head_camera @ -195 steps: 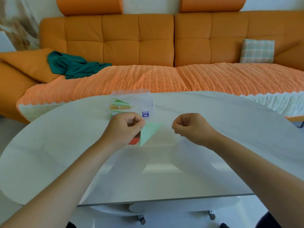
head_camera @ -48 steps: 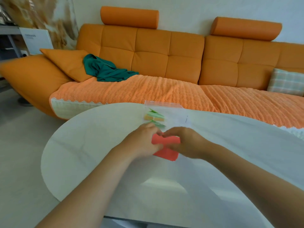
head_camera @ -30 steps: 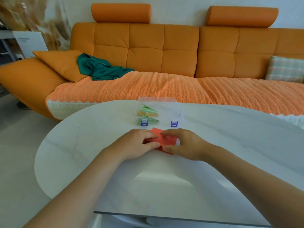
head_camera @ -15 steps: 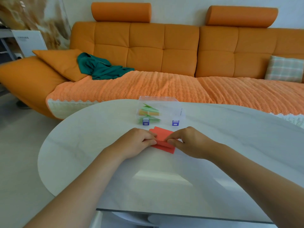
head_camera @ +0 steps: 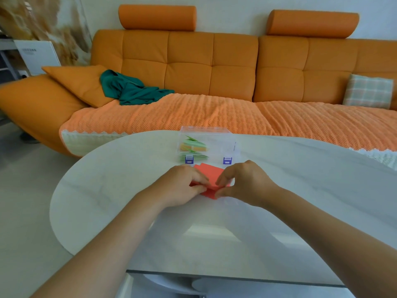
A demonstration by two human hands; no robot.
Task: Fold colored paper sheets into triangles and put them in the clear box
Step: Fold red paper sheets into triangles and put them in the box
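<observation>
Apparently part-folded red paper point(head_camera: 211, 174), flat just before clear box point(head_camera: 221, 145) of green, orange triangles point(head_camera: 194, 145).

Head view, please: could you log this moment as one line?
left hand: pinches red paper | right hand: pinches it | clear box: green, orange folded pieces inside

The left hand point(head_camera: 180, 186) and right hand point(head_camera: 247, 183) hide the middle of the red paper point(head_camera: 211, 173), so its fold cannot be told; the folded pieces point(head_camera: 194, 145) in the clear box point(head_camera: 217, 135) are too small to count; the table point(head_camera: 107, 190) is cut off at its right end
</observation>
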